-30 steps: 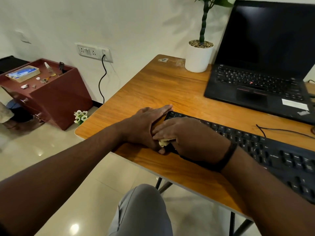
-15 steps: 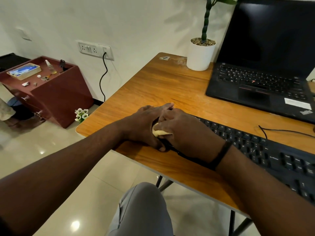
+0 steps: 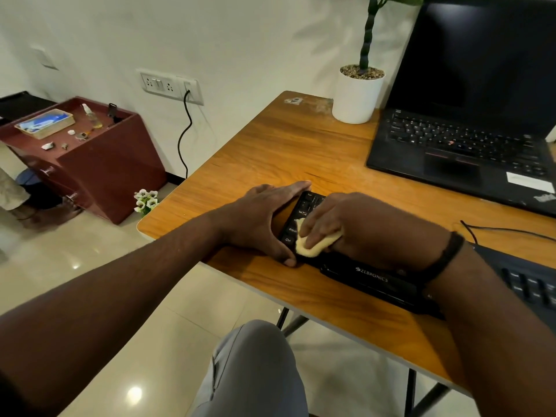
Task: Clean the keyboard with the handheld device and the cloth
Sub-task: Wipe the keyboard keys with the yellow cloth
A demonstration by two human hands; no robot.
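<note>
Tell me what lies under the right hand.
The right hand presses a yellow cloth onto the black keyboard. Keys beneath palm and cloth are hidden.

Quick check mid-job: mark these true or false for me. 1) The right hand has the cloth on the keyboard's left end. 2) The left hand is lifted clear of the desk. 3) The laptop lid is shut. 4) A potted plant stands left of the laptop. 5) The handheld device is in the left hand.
1) True: the right hand presses the yellow cloth on the left end of the keyboard, by the Ctrl key.
2) False: the left hand braces the keyboard's left edge on the desk.
3) False: the laptop is open, its screen dark.
4) True: the white plant pot stands there.
5) False: the left hand holds nothing; no handheld device shows.
</note>
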